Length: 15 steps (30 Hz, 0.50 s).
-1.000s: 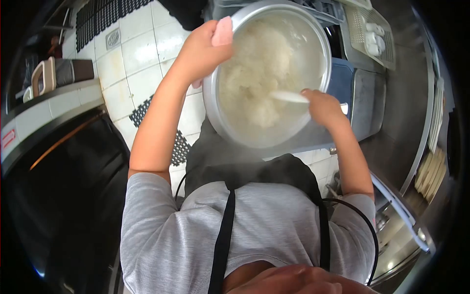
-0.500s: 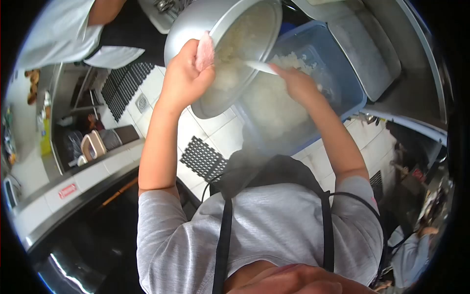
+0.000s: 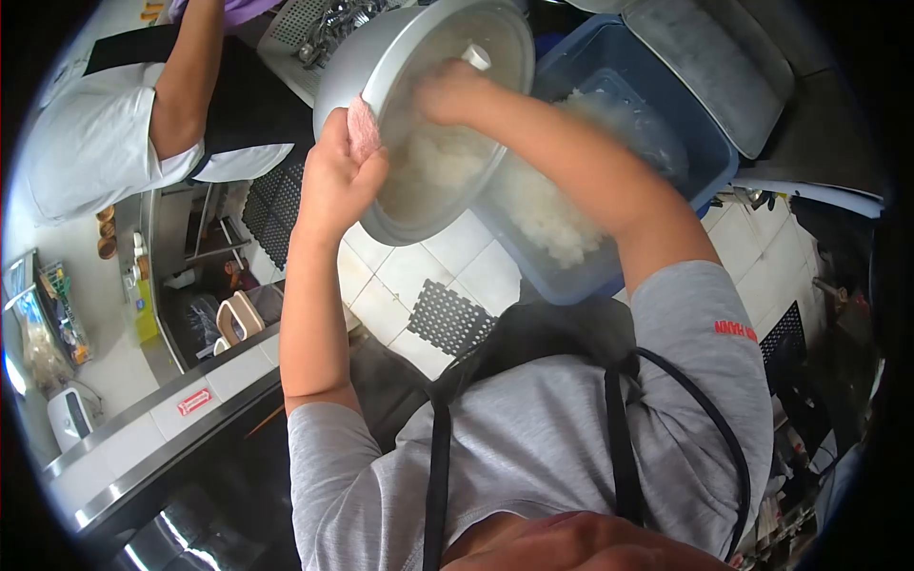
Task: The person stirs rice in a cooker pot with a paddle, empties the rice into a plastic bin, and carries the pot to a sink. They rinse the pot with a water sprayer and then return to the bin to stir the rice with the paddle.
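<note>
A large silver pot [image 3: 357,71] is tilted on its side, its mouth facing the blue plastic bin [image 3: 709,157]. White rice [image 3: 443,167] lies inside it. My left hand [image 3: 341,181] is closed on the pot's rim, with a folded pink cloth [image 3: 362,130] between hand and metal. Inside the pot's mouth, my right hand [image 3: 452,92] is closed round a white rice paddle [image 3: 476,57]; only a short white end shows, and the rest is hidden. More rice [image 3: 547,214] is heaped in the bin beneath my right forearm.
A person in a white shirt [image 3: 95,143] stands at the upper left, close to a grey crate [image 3: 286,38] of metal utensils. A metal lid or tray [image 3: 714,67] lies beyond the bin. Black perforated mats [image 3: 452,316] lie on the white tiled floor.
My right hand has moved from above the bin into the pot with the paddle. The pot and my left hand appear slightly lower and further left. The nearby person's arm shows more.
</note>
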### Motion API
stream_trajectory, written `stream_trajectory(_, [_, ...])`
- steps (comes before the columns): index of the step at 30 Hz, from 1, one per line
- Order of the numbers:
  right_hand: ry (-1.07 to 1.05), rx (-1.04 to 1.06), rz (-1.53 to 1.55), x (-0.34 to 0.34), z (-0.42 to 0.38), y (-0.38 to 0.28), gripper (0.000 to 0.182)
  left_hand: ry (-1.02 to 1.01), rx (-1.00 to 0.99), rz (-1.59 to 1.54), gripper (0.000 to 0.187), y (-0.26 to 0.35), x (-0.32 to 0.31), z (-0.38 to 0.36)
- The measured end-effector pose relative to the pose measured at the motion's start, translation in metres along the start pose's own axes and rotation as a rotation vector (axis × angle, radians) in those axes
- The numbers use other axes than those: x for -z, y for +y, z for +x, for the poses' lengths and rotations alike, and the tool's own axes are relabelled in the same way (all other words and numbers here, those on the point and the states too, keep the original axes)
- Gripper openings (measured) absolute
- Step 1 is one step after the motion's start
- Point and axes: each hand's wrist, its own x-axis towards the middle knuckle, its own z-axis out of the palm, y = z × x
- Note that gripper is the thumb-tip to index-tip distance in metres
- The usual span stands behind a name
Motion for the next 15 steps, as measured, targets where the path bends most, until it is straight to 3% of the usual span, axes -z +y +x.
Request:
stream_trajectory(1, [0.005,0.032,-0.028,-0.020,-0.006,0.005,0.026,-0.005,-0.004,0.007,0.026,-0.001,0.000,0.001])
stream_trajectory(3, [0.116,-0.055,0.233,-0.088,-0.029,0.012,0.030,0.002,-0.048,0.024,0.025,0.001,0.000,0.002])
stream_trajectory(6, [-0.021,-0.086,0.196,-0.059,-0.039,0.020,0.036,-0.034,-0.018,-0.012,0.024,-0.008,0.006,0.017])
stream_trajectory(10, [0.301,-0.182,0.309,0.016,-0.023,0.027,0.041,-0.089,0.056,-0.206,0.026,-0.019,0.011,0.033])
stream_trajectory(11, [0.394,-0.197,0.326,0.020,-0.018,0.026,0.043,-0.084,0.049,-0.173,0.026,-0.018,0.012,0.035])
stream_trajectory(15, [0.281,-0.267,0.443,-0.032,-0.002,0.009,0.048,-0.036,0.014,-0.100,0.024,-0.019,0.008,0.044])
